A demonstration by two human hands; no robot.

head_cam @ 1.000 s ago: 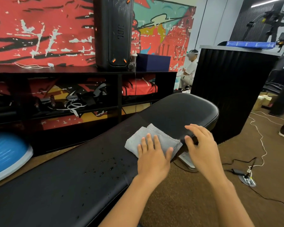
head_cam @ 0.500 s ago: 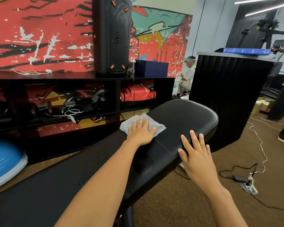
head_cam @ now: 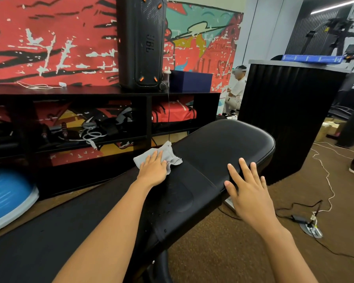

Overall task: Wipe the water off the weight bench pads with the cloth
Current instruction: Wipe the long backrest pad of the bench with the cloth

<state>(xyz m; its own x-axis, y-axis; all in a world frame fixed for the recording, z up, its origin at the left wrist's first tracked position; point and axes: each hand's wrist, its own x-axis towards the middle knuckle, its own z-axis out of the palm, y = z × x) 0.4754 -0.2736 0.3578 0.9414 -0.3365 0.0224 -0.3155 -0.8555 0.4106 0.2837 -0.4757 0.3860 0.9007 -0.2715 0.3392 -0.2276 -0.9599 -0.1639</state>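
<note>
We have the cloth (head_cam: 158, 157) flat under our left hand (head_cam: 154, 168) at the far side edge of the bench, about eleven o'clock from the seam between the two pads. The fingers lie spread on top and press down; nothing is pinched, so the grip is an open palm on fabric. Our right hand (head_cam: 246, 189) is open too, holding nothing, fingers splayed on the near edge of the end pad (head_cam: 229, 144) at about two o'clock — it looks to be steadying the surface.

To do this stroke well, we judge it best to keep the palm flat and pull the cloth back toward six o'clock over the droplets (head_cam: 165, 209) that speckle the long pad (head_cam: 49, 237) near the seam — overlapping passes, steady pressure.

Part of the cloth overhangs the far edge, so pushing further out risks losing it. The shelf (head_cam: 102, 92) stands near beyond that edge; the carpet (head_cam: 223, 252) at four o'clock leaves open room.
</note>
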